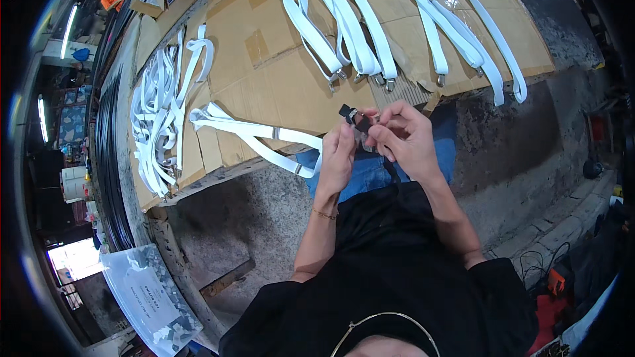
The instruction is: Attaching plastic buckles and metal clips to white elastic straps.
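In front of my body, above the table's near edge, both hands are pinched around a small black strap piece with a bit of shiny metal (358, 117). My left hand (337, 158) grips it from the left, thumb up. From the right, the bent fingers and thumb of my right hand (406, 140) close on its other side. A pair of white suspenders (264, 140) lies crossed on the cardboard; one end passes behind my left hand, and I cannot tell whether it is held. Fingers hide much of the black piece.
Cardboard (245, 86) covers the table. A tangled heap of white suspenders (159, 109) lies at left, with more white suspenders with metal clips (344, 33) at the far middle and white straps (456, 30) at far right. A clear plastic bin (149, 297) stands at lower left.
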Motion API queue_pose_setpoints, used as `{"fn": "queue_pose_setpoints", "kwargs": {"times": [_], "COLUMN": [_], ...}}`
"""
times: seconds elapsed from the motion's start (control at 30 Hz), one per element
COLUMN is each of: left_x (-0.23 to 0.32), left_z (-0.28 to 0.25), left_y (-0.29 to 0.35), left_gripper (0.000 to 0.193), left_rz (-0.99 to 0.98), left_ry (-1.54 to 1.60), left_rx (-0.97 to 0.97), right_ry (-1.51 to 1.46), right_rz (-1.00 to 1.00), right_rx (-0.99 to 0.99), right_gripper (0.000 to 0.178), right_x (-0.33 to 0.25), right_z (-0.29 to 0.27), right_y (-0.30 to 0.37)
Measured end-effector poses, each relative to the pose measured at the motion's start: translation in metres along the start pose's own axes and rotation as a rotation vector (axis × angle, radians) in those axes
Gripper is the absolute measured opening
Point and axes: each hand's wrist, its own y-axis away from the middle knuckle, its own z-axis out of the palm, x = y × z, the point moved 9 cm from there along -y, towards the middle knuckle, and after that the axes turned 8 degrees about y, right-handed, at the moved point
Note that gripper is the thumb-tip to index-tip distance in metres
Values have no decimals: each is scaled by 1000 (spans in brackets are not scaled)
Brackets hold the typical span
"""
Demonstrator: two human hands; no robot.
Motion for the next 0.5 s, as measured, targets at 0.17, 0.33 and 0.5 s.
{"fn": "queue_pose_setpoints", "kwargs": {"times": [0.17,0.33,0.5], "left_x": [2,3,2], "left_z": [-3,0,-2], "left_y": [-4,-6,-5], "left_gripper": [50,53,49], "left_rz": [9,89,72], "left_ry": [-456,-655,-602], "left_rx": [47,62,55], "right_ry": [-84,-101,167], "right_rz": [91,130,38], "right_rx": [180,232,206], "right_gripper": [20,21,22], "right_x": [16,18,2], "right_z": [-18,-25,-28], "right_y": [-5,-3,0]}}
